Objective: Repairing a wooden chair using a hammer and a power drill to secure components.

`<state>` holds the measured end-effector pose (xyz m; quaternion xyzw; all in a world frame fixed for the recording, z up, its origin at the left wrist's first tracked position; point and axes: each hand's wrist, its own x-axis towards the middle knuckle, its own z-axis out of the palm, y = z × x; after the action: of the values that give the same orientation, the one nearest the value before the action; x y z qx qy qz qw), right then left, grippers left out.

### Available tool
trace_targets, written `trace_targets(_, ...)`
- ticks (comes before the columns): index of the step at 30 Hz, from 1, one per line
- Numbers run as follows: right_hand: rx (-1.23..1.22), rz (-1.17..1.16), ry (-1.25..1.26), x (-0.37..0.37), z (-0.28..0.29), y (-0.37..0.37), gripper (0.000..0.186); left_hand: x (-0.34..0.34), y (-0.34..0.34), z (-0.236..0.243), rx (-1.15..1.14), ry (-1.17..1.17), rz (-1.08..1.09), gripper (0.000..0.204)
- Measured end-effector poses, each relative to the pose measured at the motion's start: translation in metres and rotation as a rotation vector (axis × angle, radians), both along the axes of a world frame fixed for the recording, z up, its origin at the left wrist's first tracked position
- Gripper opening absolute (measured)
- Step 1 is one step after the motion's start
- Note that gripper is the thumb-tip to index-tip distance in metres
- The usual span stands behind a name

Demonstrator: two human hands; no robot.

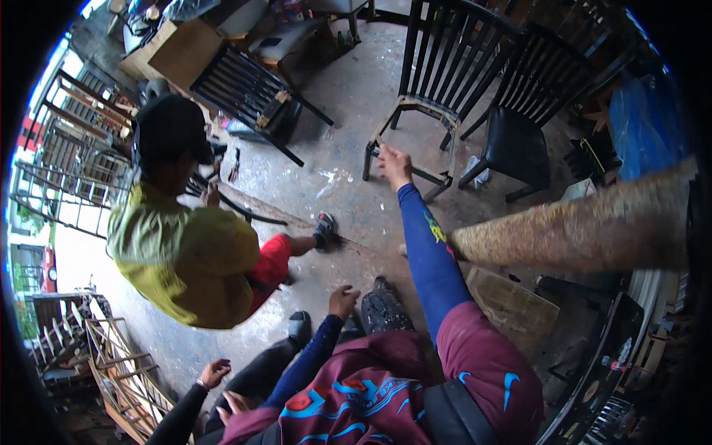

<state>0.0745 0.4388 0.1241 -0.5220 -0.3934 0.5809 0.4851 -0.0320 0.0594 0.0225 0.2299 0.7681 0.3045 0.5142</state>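
Note:
My right hand (394, 166), in a long blue sleeve, reaches out toward a black slat-back chair (452, 55) whose seat is a bare frame. Its fingers are partly bent and apart, with nothing seen in them. The hand overlaps the seat frame in view; whether it touches is unclear. Lower down, my left hand (343, 302) hangs in front of my body, fingers loosely apart and no object in them. Right of the bare-framed chair stands another black chair (515, 152) with a padded dark seat.
At left, a person in a yellow-green shirt (182, 259) holds a dark curved piece (256, 216). Another person's black-sleeved hand (215, 373) is at lower left. A tilted black chair (256, 96) lies farther back. A thick rough post (578, 226) juts in from the right.

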Motion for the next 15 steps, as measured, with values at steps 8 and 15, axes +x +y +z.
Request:
trace_targets(8, 0.171, -0.821, -0.489, 0.169, 0.042, 0.284, 0.056, -0.021, -0.041, 0.127, 0.210, -0.273, 0.234, 0.047)
trace_targets(15, 0.177, -0.652, -0.215, 0.389, 0.174, 0.401, 0.080, -0.013, 0.001, 0.136, -0.163, 0.190, 0.107, 0.046)
